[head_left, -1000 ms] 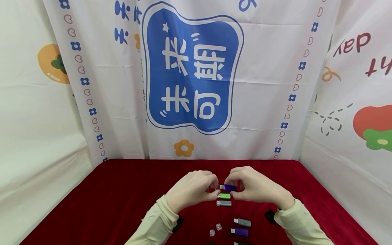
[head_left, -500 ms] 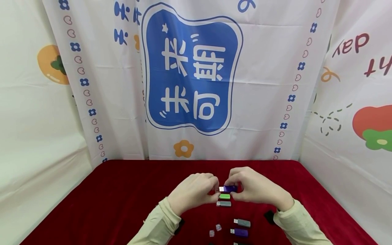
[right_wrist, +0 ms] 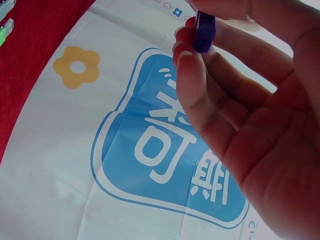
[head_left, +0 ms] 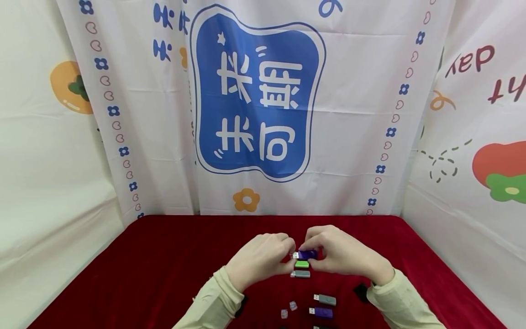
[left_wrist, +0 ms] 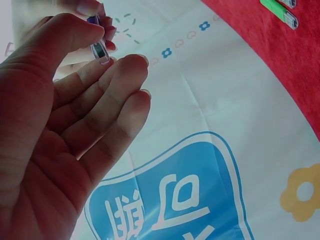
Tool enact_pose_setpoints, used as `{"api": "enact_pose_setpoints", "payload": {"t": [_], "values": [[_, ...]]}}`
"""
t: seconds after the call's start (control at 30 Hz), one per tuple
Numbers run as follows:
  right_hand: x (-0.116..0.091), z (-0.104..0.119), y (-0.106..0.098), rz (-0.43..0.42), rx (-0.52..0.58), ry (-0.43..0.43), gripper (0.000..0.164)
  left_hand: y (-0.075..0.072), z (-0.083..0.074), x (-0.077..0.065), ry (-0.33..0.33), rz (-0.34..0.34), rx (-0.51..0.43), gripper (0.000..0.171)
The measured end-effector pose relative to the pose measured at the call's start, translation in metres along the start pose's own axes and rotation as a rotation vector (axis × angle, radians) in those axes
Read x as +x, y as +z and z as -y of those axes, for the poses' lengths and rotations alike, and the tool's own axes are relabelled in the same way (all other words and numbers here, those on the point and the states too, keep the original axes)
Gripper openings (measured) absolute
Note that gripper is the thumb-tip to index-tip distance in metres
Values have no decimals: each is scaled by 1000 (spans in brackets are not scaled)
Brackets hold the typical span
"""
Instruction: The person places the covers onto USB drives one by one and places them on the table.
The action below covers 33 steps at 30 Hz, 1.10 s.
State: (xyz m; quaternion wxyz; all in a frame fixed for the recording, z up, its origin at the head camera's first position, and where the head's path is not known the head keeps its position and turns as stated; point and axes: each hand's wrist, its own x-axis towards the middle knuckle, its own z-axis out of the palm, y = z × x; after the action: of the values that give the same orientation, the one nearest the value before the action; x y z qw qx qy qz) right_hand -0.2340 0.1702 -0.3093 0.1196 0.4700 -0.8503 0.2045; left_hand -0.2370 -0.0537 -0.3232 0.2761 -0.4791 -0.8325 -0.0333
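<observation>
In the head view my right hand (head_left: pixel 343 253) pinches a purple USB flash drive (head_left: pixel 308 255) between thumb and fingers, its metal plug pointing left. Facing it, my left hand (head_left: pixel 260 258) pinches a small clear cap (head_left: pixel 292 255) at the plug's end. The left wrist view shows the cap (left_wrist: pixel 101 54) lined up with the plug; how far it sits over it I cannot tell. The drive's purple back end (right_wrist: pixel 205 32) sticks out from the right fingertips in the right wrist view. Just below the hands lie a green flash drive (head_left: pixel 302 264) and a grey capped one (head_left: pixel 301 274).
Nearer on the red cloth (head_left: pixel 164 274) lie an uncapped grey drive (head_left: pixel 325 299), an uncapped purple drive (head_left: pixel 321 312) and a dark one cut off by the frame edge. Two loose clear caps (head_left: pixel 293 305) lie left of them. A printed white curtain (head_left: pixel 349 114) stands behind.
Both hands have come slightly down and nearer. The purple drive's plug has moved left to the clear cap, and the gap between them has narrowed.
</observation>
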Motion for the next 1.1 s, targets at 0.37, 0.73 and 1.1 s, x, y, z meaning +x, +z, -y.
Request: {"api": "enact_pose_setpoints", "payload": {"t": [0.37,0.73,1.1], "values": [[-3,-2,-4,-41,5,-43,29,-6,4,-2,-19,-43,13,15],[-2,-3,-4,-162,-32,-158,33,-12,3,-3,-12,-42,-30,14],[0,5,-1,-271,-111,-235,37,-14,1,-3,68,-110,44,13]]}}
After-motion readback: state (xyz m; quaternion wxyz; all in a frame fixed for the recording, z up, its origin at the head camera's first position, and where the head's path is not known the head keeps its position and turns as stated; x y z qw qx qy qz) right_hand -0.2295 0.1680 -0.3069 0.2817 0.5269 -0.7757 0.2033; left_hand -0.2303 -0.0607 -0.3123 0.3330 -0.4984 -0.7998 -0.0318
